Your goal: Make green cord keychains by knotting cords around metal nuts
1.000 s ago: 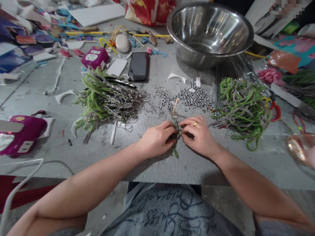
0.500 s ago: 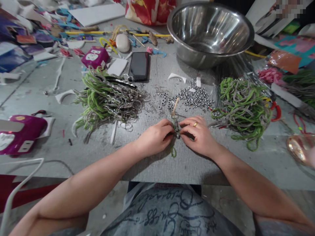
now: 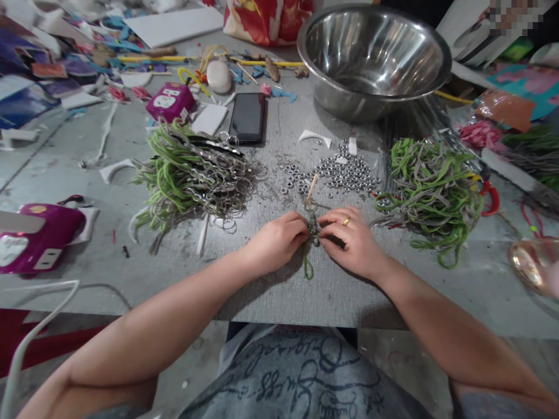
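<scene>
Between my hands a green and grey cord (image 3: 308, 267) with several metal nuts (image 3: 315, 231) along it lies on the table, its looped end towards me. My left hand (image 3: 283, 240) is closed with its fingertips pinched on the cord's left side. My right hand (image 3: 351, 240), a ring on one finger, holds its fingertips closed at the nuts from the right. What exactly each fingertip grips is partly hidden. Just beyond the hands a small wooden stick (image 3: 311, 188) stands tilted at the cord's far end. Loose metal nuts (image 3: 345, 173) are scattered behind it.
To the left lies a bundle of green and grey cords with metal rings (image 3: 187, 174); another cord bundle (image 3: 434, 192) is at right. A steel bowl (image 3: 349, 107), a phone (image 3: 247, 117) and purple power sockets (image 3: 41, 238) stand around. At the right edge is another person's hand (image 3: 551, 270).
Almost nothing differs. The cord's lower loop has shifted very slightly between my hands, and both hands stay in place.
</scene>
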A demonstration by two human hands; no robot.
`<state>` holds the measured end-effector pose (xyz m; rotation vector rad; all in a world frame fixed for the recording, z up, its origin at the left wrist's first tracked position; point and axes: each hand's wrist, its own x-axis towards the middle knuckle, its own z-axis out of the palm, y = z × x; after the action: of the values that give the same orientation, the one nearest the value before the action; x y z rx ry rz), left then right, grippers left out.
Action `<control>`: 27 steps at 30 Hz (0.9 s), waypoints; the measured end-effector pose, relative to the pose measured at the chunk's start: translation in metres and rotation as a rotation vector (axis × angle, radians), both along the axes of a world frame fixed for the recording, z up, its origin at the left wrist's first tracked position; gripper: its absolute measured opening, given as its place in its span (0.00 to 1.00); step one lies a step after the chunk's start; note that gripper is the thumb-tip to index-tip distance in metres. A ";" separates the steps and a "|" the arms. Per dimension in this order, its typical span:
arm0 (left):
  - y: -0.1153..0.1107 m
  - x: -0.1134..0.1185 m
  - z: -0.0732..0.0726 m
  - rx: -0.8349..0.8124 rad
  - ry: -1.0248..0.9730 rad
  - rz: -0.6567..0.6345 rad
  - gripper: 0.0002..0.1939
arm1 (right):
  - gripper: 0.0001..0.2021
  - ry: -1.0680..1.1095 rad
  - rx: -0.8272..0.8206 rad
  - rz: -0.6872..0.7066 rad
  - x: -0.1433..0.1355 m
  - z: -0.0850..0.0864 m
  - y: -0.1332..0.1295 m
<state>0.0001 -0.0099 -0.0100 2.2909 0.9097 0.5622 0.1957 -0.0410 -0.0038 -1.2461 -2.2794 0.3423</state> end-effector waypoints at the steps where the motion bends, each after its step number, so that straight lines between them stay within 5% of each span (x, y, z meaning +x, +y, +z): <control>1: 0.001 0.000 0.001 -0.018 -0.029 0.009 0.07 | 0.05 0.003 0.007 0.003 0.000 0.000 0.000; 27: -0.001 0.002 -0.003 0.055 -0.153 0.010 0.05 | 0.10 0.018 0.030 -0.033 -0.008 -0.003 -0.002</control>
<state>0.0018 -0.0111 -0.0132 2.2579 0.8411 0.7639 0.1881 -0.0426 -0.0073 -1.2586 -2.2382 0.3051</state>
